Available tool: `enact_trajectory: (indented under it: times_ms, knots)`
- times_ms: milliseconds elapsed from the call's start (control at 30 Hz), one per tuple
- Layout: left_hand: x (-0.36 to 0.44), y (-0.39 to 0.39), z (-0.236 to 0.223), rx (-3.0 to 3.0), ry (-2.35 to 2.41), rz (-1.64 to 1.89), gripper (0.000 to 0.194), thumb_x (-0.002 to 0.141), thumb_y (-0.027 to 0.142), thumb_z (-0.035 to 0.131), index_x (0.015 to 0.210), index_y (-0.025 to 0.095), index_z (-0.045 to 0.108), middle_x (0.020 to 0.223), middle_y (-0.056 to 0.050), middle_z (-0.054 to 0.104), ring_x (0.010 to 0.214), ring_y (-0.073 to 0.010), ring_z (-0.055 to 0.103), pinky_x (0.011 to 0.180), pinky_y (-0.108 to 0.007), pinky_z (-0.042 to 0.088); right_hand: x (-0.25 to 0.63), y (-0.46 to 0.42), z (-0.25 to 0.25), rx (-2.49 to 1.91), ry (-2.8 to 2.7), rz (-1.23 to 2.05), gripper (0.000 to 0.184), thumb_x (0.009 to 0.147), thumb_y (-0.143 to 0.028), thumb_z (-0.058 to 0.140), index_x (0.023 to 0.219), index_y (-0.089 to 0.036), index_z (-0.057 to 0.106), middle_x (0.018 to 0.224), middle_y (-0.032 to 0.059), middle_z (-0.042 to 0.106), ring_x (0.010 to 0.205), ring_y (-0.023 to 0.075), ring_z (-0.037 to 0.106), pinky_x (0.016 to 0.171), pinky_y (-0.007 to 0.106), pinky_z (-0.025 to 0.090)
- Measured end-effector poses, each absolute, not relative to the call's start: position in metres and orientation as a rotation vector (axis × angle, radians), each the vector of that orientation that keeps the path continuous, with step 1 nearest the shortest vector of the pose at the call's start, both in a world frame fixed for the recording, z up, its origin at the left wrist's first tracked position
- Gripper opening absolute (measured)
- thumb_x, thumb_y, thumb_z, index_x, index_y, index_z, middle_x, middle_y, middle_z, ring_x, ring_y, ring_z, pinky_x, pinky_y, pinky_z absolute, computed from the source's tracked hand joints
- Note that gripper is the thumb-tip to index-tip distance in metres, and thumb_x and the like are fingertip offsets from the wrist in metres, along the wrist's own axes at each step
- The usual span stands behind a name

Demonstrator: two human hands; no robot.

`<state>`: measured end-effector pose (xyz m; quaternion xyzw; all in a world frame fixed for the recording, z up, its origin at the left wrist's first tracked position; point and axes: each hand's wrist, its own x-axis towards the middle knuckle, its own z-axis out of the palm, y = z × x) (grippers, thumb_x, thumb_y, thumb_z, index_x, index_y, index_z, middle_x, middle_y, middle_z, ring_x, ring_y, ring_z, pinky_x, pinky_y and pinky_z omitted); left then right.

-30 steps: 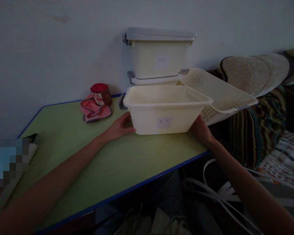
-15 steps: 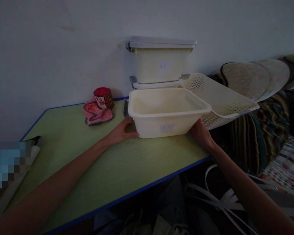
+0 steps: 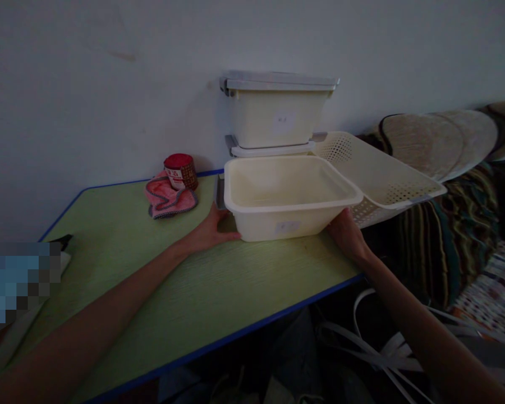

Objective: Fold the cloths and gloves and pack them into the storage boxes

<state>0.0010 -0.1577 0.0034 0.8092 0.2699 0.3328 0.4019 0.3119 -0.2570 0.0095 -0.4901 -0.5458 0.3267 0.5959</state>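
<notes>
A cream plastic storage box (image 3: 258,224) without a lid stands on the green table (image 3: 180,303), its inside showing bare. At its left end, my left hand (image 3: 210,231) has the thumb against the lower front corner and the fingers reaching behind, just under a grey latch (image 3: 219,192). My right hand (image 3: 345,234) grips the box's right end from below the rim, its fingertips mostly hidden. Behind stands a second cream box (image 3: 256,118) with a grey lid (image 3: 278,84), stacked on another white lid (image 3: 273,150).
A perforated cream basket (image 3: 379,168) leans out over the table's right side, by a striped cushion (image 3: 429,241). Left of the boxes, a red roll-shaped pack (image 3: 180,171) sits on a pink cloth (image 3: 170,199). White straps (image 3: 387,359) hang below the right edge.
My left fingers have shifted slightly up and left, opening wider from the thumb toward the grey latch. My right hand keeps its place. The view has tilted a little.
</notes>
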Motion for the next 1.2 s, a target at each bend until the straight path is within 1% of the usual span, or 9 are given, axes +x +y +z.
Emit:
enact_trajectory:
  times_ms: [100, 233, 333, 400, 533, 700, 867, 1067, 1200]
  knots:
    - [-0.0001, -0.158, 0.0023, 2.04, 0.743, 0.806, 0.074, 0.063, 0.046, 0.073, 0.122, 0.013, 0.042, 0.123, -0.017, 0.056, 0.123, -0.034, 0.044, 0.104, -0.057, 0.028, 0.3124, -0.2578, 0.0098, -1.133, -1.247, 0.763, 0.056, 0.085, -0.065, 0.029, 0.133, -0.038, 0.033, 0.147, -0.0019, 0.03, 0.135, 0.0225, 0.026, 0.11, 0.049, 0.024]
    - [-0.002, -0.1572, 0.0004, 2.037, 0.783, 0.784, 0.074, 0.061, 0.048, 0.073, 0.119, 0.012, 0.045, 0.123, -0.012, 0.056, 0.128, -0.0381, 0.036, 0.106, -0.054, 0.027, 0.3139, -0.257, 0.0081, -1.152, -1.247, 0.754, 0.054, 0.086, -0.063, 0.026, 0.133, -0.038, 0.033, 0.147, -0.0015, 0.031, 0.136, 0.0228, 0.024, 0.109, 0.052, 0.024]
    - [-0.0012, -0.1574, 0.0008, 2.041, 0.736, 0.805, 0.075, 0.063, 0.047, 0.072, 0.122, 0.014, 0.041, 0.128, -0.012, 0.052, 0.129, -0.0361, 0.035, 0.107, -0.054, 0.027, 0.3144, -0.2565, 0.0077, -1.141, -1.23, 0.77, 0.053, 0.087, -0.062, 0.027, 0.133, -0.038, 0.033, 0.148, -0.002, 0.029, 0.137, 0.0231, 0.023, 0.109, 0.052, 0.024]
    - [-0.0002, -0.1574, 0.0012, 2.042, 0.689, 0.828, 0.076, 0.064, 0.046, 0.072, 0.125, 0.015, 0.039, 0.131, -0.015, 0.049, 0.128, -0.0334, 0.037, 0.108, -0.055, 0.026, 0.3137, -0.2566, 0.0088, -1.124, -1.239, 0.772, 0.053, 0.087, -0.062, 0.027, 0.133, -0.038, 0.033, 0.148, -0.0018, 0.03, 0.136, 0.0235, 0.024, 0.108, 0.051, 0.027]
    - [0.0003, -0.156, -0.0002, 2.026, 0.646, 0.833, 0.078, 0.064, 0.047, 0.073, 0.126, 0.017, 0.037, 0.134, -0.016, 0.046, 0.128, -0.0329, 0.039, 0.108, -0.054, 0.027, 0.3113, -0.2571, 0.012, -1.108, -1.261, 0.772, 0.054, 0.086, -0.064, 0.027, 0.132, -0.038, 0.036, 0.145, -0.0013, 0.036, 0.135, 0.0242, 0.028, 0.104, 0.05, 0.034]
    - [-0.001, -0.1539, -0.0033, 2.04, 0.685, 0.787, 0.081, 0.062, 0.05, 0.072, 0.128, 0.017, 0.037, 0.135, -0.015, 0.044, 0.127, -0.0325, 0.039, 0.108, -0.05, 0.028, 0.3098, -0.2571, 0.0136, -1.133, -1.215, 0.792, 0.057, 0.083, -0.067, 0.031, 0.128, -0.034, 0.043, 0.14, -0.0004, 0.044, 0.135, 0.0242, 0.028, 0.104, 0.048, 0.035]
    - [-0.0019, -0.1536, -0.0043, 2.033, 0.729, 0.765, 0.087, 0.062, 0.051, 0.072, 0.132, 0.015, 0.036, 0.137, -0.018, 0.042, 0.127, -0.0326, 0.04, 0.109, -0.051, 0.026, 0.3105, -0.2551, 0.012, -1.13, -1.195, 0.753, 0.053, 0.083, -0.062, 0.038, 0.125, -0.032, 0.047, 0.14, 0.0002, 0.044, 0.131, 0.0245, 0.035, 0.106, 0.047, 0.033]
    - [-0.0018, -0.1552, -0.0019, 2.085, 0.712, 0.761, 0.082, 0.064, 0.047, 0.071, 0.132, 0.017, 0.037, 0.139, -0.016, 0.04, 0.127, -0.0303, 0.039, 0.108, -0.05, 0.027, 0.3133, -0.2544, 0.0085, -1.154, -1.177, 0.731, 0.052, 0.084, -0.058, 0.041, 0.125, -0.028, 0.047, 0.141, 0.0036, 0.042, 0.13, 0.0242, 0.036, 0.108, 0.048, 0.029]
    - [-0.0017, -0.1561, -0.0017, 2.102, 0.725, 0.768, 0.081, 0.064, 0.046, 0.071, 0.133, 0.019, 0.037, 0.138, -0.014, 0.042, 0.126, -0.0294, 0.042, 0.107, -0.048, 0.029, 0.314, -0.2537, 0.0073, -1.169, -1.17, 0.712, 0.051, 0.083, -0.058, 0.042, 0.124, -0.027, 0.048, 0.139, 0.0051, 0.044, 0.129, 0.0245, 0.038, 0.106, 0.049, 0.031]
